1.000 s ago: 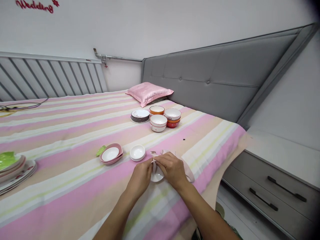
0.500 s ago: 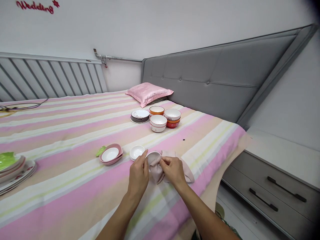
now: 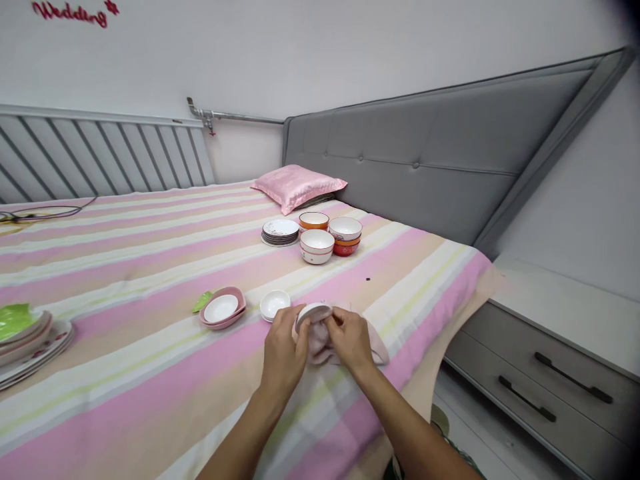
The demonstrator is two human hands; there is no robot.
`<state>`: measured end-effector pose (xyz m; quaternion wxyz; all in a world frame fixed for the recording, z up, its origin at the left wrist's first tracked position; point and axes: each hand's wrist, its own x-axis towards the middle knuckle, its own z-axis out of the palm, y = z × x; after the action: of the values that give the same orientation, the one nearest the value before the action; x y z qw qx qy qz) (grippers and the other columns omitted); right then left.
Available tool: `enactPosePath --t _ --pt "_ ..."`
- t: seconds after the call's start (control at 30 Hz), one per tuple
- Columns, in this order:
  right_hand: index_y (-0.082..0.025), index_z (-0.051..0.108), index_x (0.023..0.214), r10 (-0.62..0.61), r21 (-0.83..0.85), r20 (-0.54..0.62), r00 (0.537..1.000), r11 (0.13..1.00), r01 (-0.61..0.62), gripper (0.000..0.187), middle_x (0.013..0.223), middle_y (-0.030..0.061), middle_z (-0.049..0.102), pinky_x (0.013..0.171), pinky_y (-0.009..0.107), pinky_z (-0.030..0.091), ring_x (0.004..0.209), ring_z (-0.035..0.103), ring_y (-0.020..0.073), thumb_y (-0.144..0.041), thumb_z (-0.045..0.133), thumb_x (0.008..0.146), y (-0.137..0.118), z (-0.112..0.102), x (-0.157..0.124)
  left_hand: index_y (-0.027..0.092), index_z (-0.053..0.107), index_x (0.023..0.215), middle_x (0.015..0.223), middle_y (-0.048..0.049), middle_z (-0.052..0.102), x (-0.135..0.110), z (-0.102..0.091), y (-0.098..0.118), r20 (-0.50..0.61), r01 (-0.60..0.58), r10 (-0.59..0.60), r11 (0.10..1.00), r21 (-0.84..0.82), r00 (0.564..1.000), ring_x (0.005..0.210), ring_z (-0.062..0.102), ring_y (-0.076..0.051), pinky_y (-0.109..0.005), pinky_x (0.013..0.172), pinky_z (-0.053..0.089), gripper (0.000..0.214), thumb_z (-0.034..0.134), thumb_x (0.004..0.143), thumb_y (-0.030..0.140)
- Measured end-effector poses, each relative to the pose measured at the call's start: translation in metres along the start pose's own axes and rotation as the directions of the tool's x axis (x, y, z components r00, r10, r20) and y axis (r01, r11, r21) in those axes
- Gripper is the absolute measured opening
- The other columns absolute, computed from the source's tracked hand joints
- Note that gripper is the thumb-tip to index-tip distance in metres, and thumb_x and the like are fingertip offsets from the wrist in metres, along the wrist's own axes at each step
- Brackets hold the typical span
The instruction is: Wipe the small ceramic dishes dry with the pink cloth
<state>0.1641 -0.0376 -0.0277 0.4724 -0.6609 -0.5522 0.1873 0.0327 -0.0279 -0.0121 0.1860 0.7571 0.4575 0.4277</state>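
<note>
Bowl [image 3: 314, 309] has turned, pinched by the left hand [image 3: 285, 343]; the right hand [image 3: 350, 338], fingers closed, holds cloth [image 3: 320, 348] to it, probably reaching fresh surface.

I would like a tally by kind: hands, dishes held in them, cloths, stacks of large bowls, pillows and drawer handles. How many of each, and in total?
Hands: 2
Held white dish: 1
Pink cloth: 1
Large bowl stacks: 3
Pink pillow: 1
Drawer handles: 2
Total: 10

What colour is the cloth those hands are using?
Pale pink: the cloth shows best in the head view.
</note>
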Motion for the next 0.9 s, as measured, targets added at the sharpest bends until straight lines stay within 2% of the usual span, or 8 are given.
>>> enactPosePath --t 0.13,0.2,0.3,0.4,0.53,0.67,0.77,0.9 --pt "-0.022 0.065 0.091 -0.252 -0.314 -0.058 0.966 0.923 0.221 0.024 0.081 0.0036 0.067 0.065 0.024 0.040 0.076 0.058 0.0171 -0.018 0.044 0.081 -0.004 -0.005 -0.003 0.021 0.058 0.103 0.096 -0.0070 0.059 0.000 -0.004 -0.005 0.038 0.001 -0.009 0.978 0.206 0.999 0.085 0.057 -0.020 -0.028 0.067 0.042 0.026 0.043 0.083 0.029" --pt "-0.021 0.064 0.094 -0.355 -0.412 -0.037 0.934 0.857 0.310 0.025 0.082 0.0048 0.067 0.067 0.025 0.040 0.080 0.057 0.0180 -0.014 0.045 0.081 -0.007 -0.003 -0.006 0.022 0.060 0.099 0.091 -0.0055 0.060 -0.001 -0.005 -0.005 0.039 0.017 -0.032 0.942 0.337 0.999 0.074 0.058 -0.018 -0.025 0.058 0.039 0.025 0.043 0.083 0.030" --pt "-0.021 0.063 0.094 -0.458 -0.495 0.001 0.889 0.772 0.399 0.023 0.079 0.0051 0.066 0.065 0.026 0.039 0.080 0.056 0.0182 -0.013 0.046 0.082 -0.009 0.001 -0.009 0.022 0.061 0.094 0.084 -0.0043 0.061 -0.002 -0.006 -0.004 0.049 -0.006 -0.019 0.884 0.468 0.999 0.064 0.057 -0.015 -0.023 0.052 0.034 0.024 0.040 0.084 0.028" --pt "-0.020 0.062 0.096 -0.514 -0.522 0.024 0.858 0.725 0.449 0.022 0.080 0.0049 0.065 0.066 0.026 0.039 0.081 0.055 0.0178 -0.013 0.046 0.083 -0.010 0.004 -0.011 0.021 0.061 0.090 0.079 -0.0038 0.062 -0.002 -0.009 -0.004 0.068 -0.029 -0.007 0.860 0.509 0.998 0.060 0.057 -0.015 -0.024 0.052 0.032 0.023 0.040 0.084 0.025" --pt "-0.021 0.062 0.095 -0.530 -0.521 0.045 0.847 0.711 0.472 0.021 0.082 0.0042 0.065 0.065 0.025 0.038 0.081 0.055 0.0174 -0.013 0.046 0.083 -0.009 0.004 -0.011 0.020 0.061 0.086 0.076 -0.0035 0.063 -0.001 -0.011 -0.005 0.107 -0.045 -0.010 0.863 0.503 0.994 0.062 0.057 -0.016 -0.025 0.054 0.033 0.020 0.041 0.082 0.023" --pt "-0.022 0.062 0.095 -0.486 -0.494 0.037 0.873 0.751 0.439 0.021 0.081 0.0031 0.066 0.063 0.025 0.037 0.080 0.054 0.0175 -0.015 0.047 0.083 -0.007 0.005 -0.010 0.018 0.059 0.084 0.075 -0.0045 0.062 0.000 -0.009 -0.008 0.106 -0.058 0.011 0.888 0.455 0.994 0.063 0.057 -0.017 -0.026 0.056 0.035 0.019 0.040 0.082 0.021" --pt "-0.022 0.062 0.097 -0.432 -0.470 0.005 0.902 0.795 0.384 0.022 0.082 0.0028 0.066 0.065 0.025 0.036 0.080 0.054 0.0175 -0.015 0.046 0.083 -0.007 0.005 -0.010 0.016 0.058 0.085 0.073 -0.0053 0.061 0.001 -0.006 -0.011 0.061 -0.075 0.054 0.911 0.405 0.997 0.063 0.056 -0.016 -0.025 0.058 0.038 0.019 0.039 0.082 0.019" --pt "-0.021 0.063 0.097 -0.351 -0.446 -0.030 0.936 0.843 0.302 0.024 0.082 0.0030 0.066 0.067 0.024 0.035 0.080 0.056 0.0165 -0.017 0.043 0.083 -0.006 0.004 -0.007 0.016 0.058 0.086 0.071 -0.0043 0.059 0.001 -0.003 -0.014 -0.051 -0.089 0.115 0.931 0.353 0.992 0.061 0.056 -0.015 -0.025 0.056 0.039 0.018 0.041 0.081 0.017"
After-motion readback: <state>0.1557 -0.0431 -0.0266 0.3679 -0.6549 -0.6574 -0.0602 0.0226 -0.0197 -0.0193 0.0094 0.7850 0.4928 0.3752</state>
